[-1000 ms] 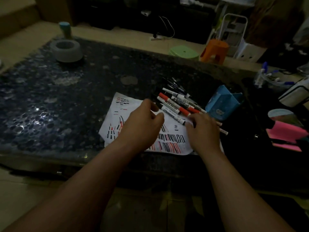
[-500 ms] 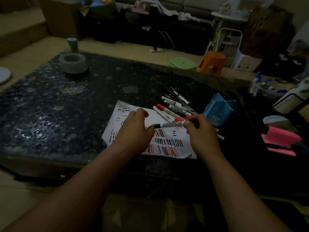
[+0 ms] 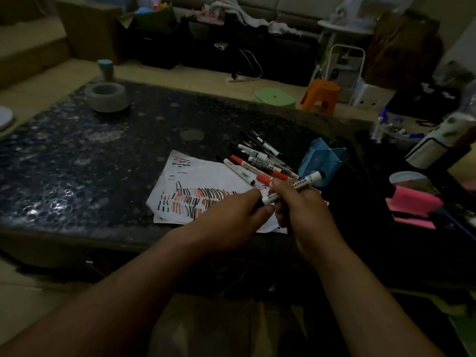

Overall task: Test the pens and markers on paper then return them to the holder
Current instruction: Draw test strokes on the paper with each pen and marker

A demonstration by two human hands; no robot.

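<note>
Right hand (image 3: 306, 212) fingers curled round whiteboard marker (image 3: 300, 183) barrel; left hand (image 3: 231, 215) fingers pinch its black cap end, above scribbled paper (image 3: 206, 176).

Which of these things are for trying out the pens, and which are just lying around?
For the job:
- marker, held by the left hand and right hand
- pile of pens
- scribbled paper
- blue holder

Just lying about:
- grey ring
- green stool
- orange stool
- pink notes
</note>
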